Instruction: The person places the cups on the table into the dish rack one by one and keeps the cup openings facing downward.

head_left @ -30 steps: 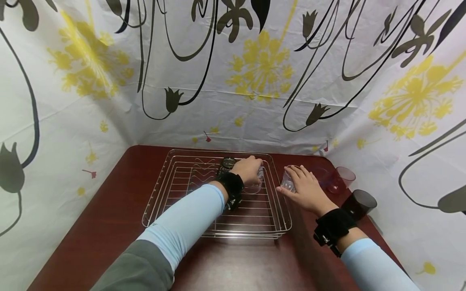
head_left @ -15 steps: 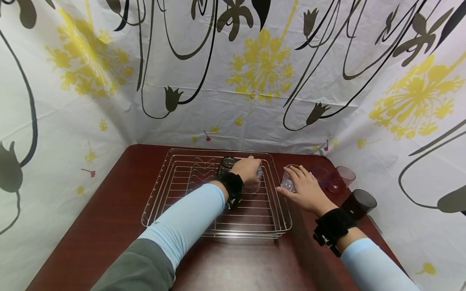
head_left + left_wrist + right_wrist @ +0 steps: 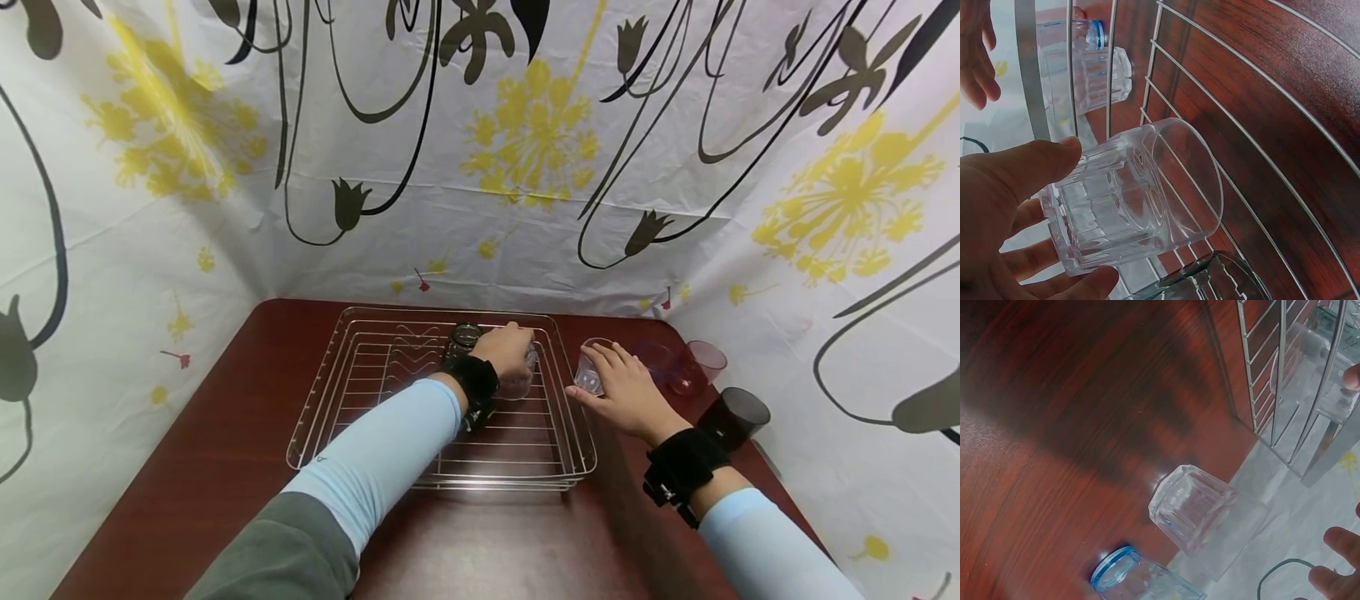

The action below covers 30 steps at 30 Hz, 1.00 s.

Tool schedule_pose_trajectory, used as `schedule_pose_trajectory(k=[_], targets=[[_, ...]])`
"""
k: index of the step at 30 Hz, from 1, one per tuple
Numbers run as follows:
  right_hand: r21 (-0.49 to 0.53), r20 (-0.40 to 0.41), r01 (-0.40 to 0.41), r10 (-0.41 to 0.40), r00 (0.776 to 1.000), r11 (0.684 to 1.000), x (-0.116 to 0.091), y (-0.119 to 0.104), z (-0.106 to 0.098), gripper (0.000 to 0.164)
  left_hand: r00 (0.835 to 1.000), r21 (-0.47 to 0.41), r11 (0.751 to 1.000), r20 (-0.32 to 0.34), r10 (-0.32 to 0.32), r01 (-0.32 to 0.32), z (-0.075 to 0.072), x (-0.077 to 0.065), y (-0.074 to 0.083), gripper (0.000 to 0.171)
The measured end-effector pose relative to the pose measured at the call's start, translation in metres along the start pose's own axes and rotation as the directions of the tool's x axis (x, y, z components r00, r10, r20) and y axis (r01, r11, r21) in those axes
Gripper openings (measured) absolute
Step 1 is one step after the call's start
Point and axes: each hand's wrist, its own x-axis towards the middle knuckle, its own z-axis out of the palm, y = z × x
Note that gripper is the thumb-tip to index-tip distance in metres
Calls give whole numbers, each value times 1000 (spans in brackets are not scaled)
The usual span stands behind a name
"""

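Observation:
In the head view my left hand (image 3: 506, 350) is over the right back part of a wire dish rack (image 3: 491, 482). It grips a clear tumbler (image 3: 1179, 181) by the base, thumb on one side and fingers on the other. The tumbler is upside down, its rim at the rack's bottom wires. Beside it on the rack stands a dark tumbler (image 3: 1225, 278), also inverted. My right hand (image 3: 630, 396), fingers extended and spread, is just right of the rack. Near its fingertips a second clear tumbler (image 3: 1194, 506) stands upright on the table.
Right of that tumbler stand a blue-tinted glass (image 3: 1147, 581), a pink glass (image 3: 708, 362) and a black cup (image 3: 738, 417), near the right edge of the dark red table (image 3: 217, 433). A patterned white curtain (image 3: 420, 150) surrounds the table's back and sides.

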Motion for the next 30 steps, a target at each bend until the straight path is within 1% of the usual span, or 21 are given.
schedule_pose_trajectory(k=[3, 10, 14, 17, 21, 24, 27, 30], targets=[[0, -2, -5, 5, 1000, 1000, -1, 0, 0, 80, 1000, 0, 1000, 1, -9, 9, 2, 1, -1, 62], [13, -6, -13, 13, 1000, 1000, -2, 3, 2, 81, 1000, 22, 1000, 18, -9, 8, 6, 4, -4, 65], [26, -11, -18, 18, 1000, 1000, -2, 4, 3, 83, 1000, 8, 1000, 22, -3, 3, 9, 6, -5, 67], [34, -14, -15, 16, 1000, 999, -2, 4, 4, 83, 1000, -2, 1000, 20, -15, 15, 11, 6, -6, 69], [38, -16, -14, 15, 1000, 999, -1, 4, 5, 82, 999, -33, 999, 15, -32, 33, 9, 2, -6, 73], [38, -10, -23, 24, 1000, 999, -2, 5, 5, 81, 1000, -46, 999, 15, -20, 21, 5, -1, -4, 74], [40, 2, -29, 29, 1000, 999, -3, 6, 4, 81, 1000, -31, 999, 17, -5, 5, 3, -3, -2, 74], [44, 7, -28, 28, 1000, 999, -3, 7, 5, 82, 1000, -3, 1000, 5, -2, 2, 2, -5, -2, 73]])
